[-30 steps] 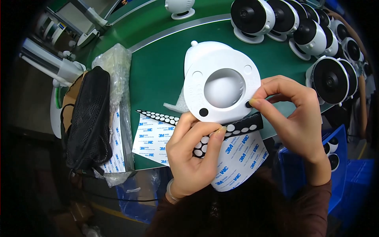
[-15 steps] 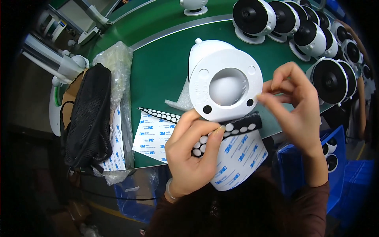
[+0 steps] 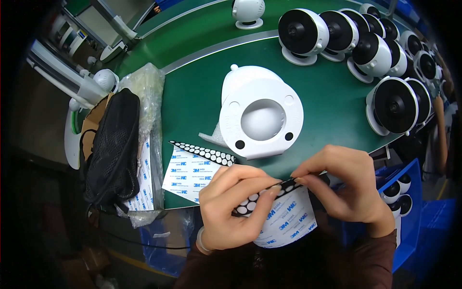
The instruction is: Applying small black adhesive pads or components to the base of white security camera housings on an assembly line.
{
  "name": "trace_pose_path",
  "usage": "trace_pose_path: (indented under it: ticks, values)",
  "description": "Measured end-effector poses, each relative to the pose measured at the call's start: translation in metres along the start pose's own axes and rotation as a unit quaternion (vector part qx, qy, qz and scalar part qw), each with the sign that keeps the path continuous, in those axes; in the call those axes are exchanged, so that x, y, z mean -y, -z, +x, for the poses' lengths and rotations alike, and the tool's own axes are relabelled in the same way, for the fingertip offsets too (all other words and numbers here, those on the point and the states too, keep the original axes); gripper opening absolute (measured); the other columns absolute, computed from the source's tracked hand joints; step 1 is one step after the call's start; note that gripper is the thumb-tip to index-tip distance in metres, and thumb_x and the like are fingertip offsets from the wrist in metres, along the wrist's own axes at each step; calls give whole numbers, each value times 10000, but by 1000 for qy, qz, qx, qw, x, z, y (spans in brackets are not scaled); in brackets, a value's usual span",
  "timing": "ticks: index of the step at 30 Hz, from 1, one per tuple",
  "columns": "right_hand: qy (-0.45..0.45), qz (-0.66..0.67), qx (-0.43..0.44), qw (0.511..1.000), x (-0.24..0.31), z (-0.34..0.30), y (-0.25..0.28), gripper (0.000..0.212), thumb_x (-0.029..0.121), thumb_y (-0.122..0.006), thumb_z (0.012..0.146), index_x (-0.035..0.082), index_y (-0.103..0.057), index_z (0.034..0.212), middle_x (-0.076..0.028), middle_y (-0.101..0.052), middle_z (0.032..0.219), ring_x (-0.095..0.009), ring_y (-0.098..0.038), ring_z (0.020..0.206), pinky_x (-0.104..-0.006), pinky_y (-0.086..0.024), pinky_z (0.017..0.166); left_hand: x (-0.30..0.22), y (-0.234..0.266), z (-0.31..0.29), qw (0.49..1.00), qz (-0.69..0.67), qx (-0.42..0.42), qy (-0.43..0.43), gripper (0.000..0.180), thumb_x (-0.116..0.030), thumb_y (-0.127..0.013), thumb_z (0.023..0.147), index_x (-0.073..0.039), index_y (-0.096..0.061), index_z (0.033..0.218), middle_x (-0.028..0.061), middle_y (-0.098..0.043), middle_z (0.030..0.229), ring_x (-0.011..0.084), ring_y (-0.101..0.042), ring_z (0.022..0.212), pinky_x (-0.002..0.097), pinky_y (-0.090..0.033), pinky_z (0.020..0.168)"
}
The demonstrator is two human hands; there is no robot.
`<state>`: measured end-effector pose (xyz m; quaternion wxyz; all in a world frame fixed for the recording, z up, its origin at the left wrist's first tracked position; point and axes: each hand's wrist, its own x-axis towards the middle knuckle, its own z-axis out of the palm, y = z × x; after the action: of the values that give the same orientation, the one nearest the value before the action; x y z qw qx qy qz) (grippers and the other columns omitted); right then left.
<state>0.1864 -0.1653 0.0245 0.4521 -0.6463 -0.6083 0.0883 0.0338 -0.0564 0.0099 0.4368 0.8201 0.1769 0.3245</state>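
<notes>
My left hand (image 3: 236, 207) is closed on a sheet of round adhesive pads (image 3: 288, 222), pinching it between thumb and fingers. The sheet has white backing with blue print and a folded-over black strip with white round spots. My right hand (image 3: 344, 185) pinches the black strip's upper edge; whether a loose pad is between the fingertips is hidden. Beyond the hands, a white camera (image 3: 261, 113) lies with the underside of its ring-shaped base facing me. Two black round pads sit in the base's nearer recesses; the two farther recesses show white.
A second pad sheet (image 3: 185, 173) lies left of my hands. Beside it are a black mesh pouch (image 3: 113, 144) and clear plastic wrap (image 3: 151, 96). Several black-and-white cameras (image 3: 303, 33) stand at the far right. A blue bin (image 3: 409, 231) holds more at the lower right.
My right hand has moved from the camera base down to the black strip and now pinches it. The left hand still holds the sheet. The whole view has shifted slightly.
</notes>
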Motion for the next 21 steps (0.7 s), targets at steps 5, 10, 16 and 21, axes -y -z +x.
trace_pose_path:
  ticks: [5,10,16,21]
  values:
    - [103,-85,-55,990,-4,-2,-5,227,-8,-709,576,72,-632,773,-61,-609,822,-206,-586,679,-277,-458,558,3,-7,4,999,11,-32,-30,118,43,-657,624,-15,-641,725,70,-591,685,175,-512,589,252,-382,520]
    - [118,-95,-55,987,-7,-2,-5,234,-8,-712,570,69,-630,774,-46,-592,763,-196,-573,650,-275,-449,538,4,-11,5,998,28,-32,-48,104,39,-648,626,-16,-634,714,62,-584,677,169,-483,573,249,-360,513]
    - [134,-96,-66,984,-13,0,-8,209,19,-696,587,73,-609,769,-20,-570,726,-178,-552,610,-263,-427,491,4,-16,7,997,27,-46,-54,94,43,-638,630,-6,-625,709,67,-573,665,171,-464,565,251,-338,506]
    - [152,-105,-69,980,-16,0,-8,182,40,-677,610,79,-586,762,-1,-550,717,-163,-537,601,-259,-415,461,7,-17,6,997,13,-52,-47,84,51,-628,640,-1,-620,706,69,-571,660,166,-460,565,252,-336,515]
